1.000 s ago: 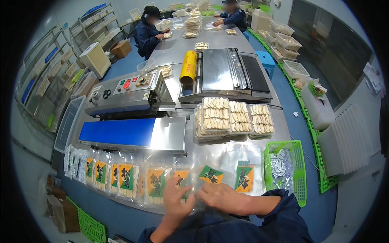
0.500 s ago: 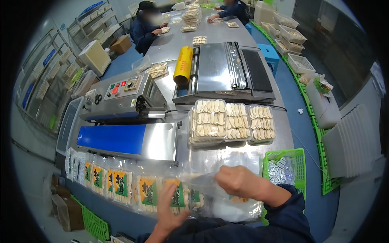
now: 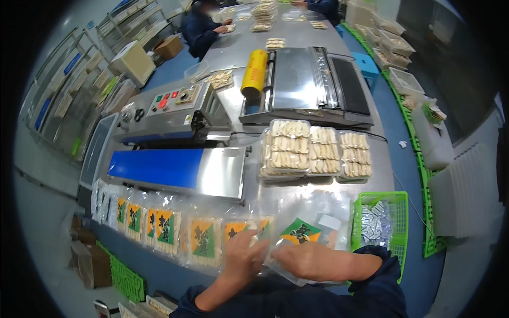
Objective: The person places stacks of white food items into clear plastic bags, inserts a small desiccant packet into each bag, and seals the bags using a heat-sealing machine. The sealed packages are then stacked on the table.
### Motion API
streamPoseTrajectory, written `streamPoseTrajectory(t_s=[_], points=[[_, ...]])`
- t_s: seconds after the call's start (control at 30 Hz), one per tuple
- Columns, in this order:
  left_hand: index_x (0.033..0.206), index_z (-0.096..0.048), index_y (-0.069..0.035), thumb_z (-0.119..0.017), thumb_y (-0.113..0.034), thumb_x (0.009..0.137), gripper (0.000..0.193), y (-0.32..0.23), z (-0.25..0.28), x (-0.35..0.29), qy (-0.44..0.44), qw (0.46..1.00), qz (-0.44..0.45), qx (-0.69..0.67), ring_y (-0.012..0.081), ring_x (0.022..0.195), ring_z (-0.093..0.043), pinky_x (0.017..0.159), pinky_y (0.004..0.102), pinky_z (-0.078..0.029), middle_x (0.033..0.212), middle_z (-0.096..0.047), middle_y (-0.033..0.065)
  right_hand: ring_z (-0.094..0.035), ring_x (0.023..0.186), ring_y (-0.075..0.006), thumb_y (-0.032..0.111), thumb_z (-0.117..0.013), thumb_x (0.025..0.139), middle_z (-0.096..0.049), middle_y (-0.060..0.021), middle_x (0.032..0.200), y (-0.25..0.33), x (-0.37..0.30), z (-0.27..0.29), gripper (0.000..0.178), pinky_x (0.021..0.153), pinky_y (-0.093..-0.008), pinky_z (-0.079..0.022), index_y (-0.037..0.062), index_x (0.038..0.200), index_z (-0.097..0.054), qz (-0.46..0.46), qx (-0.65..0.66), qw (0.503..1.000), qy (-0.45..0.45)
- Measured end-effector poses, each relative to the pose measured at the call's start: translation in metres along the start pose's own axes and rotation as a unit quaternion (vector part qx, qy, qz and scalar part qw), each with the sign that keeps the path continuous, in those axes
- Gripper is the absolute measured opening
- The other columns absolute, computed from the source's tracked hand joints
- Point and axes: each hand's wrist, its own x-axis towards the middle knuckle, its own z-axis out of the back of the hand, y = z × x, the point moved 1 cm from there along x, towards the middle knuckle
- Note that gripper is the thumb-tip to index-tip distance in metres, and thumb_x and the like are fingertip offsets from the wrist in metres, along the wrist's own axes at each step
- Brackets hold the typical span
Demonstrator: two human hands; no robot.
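Clear pouches with orange-and-green labels and pale sliced pieces inside lie in an overlapping row along the near table edge. My left hand (image 3: 245,257) is curled over the rightmost filled pouch (image 3: 233,229), its fingers gripping there. To its right, my right hand (image 3: 305,261) is closed, fingertips pressed together by the near edge of a flat pouch (image 3: 301,231). That pouch has the same label and a small white piece near it. What the right fingertips hold, if anything, is hidden. Clear film spreads beneath this hand.
A green basket (image 3: 405,233) of small silvery packets stands right. Beyond are stacked trays of sliced pieces (image 3: 290,146), a conveyor with blue belt (image 3: 156,168), a steel control box (image 3: 169,114) and a film wrapper with yellow roll (image 3: 255,73). Two people work at the far end.
My right hand has come down from holding up clear film, baring the flat pouch's label. My left hand has shifted right and its fingers have curled in. The view has tilted slightly.
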Motion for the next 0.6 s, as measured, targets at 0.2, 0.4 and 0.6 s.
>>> streamPoseTrajectory(t_s=[0.2,0.4,0.6], points=[[0.074,-0.060,0.000,-0.054,-0.002,0.076,0.006,0.021,0.008,-0.030,-0.103,0.974,0.128,-0.154,0.0218,0.061,-0.056,0.058,0.0268,-0.044,0.067,-0.058,0.0128,-0.060,0.069,-0.0129,0.012,-0.058,0.080,-0.062,-0.0069,0.078,-0.080,-0.025,0.048,0.016,0.063,-0.0249,-0.049,-0.0001,0.090,-0.061,-0.092,0.068,0.979,-0.168],[0.088,-0.058,0.005,-0.047,-0.010,0.086,0.019,0.054,0.066,-0.055,-0.345,0.918,0.196,-0.012,0.0146,0.060,-0.052,0.054,0.0261,-0.042,0.071,-0.055,0.0069,-0.055,0.060,-0.0224,0.027,-0.054,0.081,-0.059,-0.0167,0.073,-0.352,-0.213,0.086,0.032,0.058,-0.0362,-0.044,-0.0043,0.088,-0.057,-0.461,-0.327,0.753,-0.337],[0.106,-0.053,0.003,-0.044,-0.014,0.090,0.025,0.073,0.070,-0.101,-0.388,0.825,0.380,-0.156,0.0108,0.065,-0.053,0.050,0.0208,-0.042,0.072,-0.055,0.0050,-0.053,0.057,-0.0146,0.016,-0.058,0.078,-0.058,-0.0060,0.068,-0.375,-0.215,0.070,0.017,0.054,-0.0285,-0.043,0.0013,0.070,-0.057,-0.558,0.244,0.694,-0.384]])
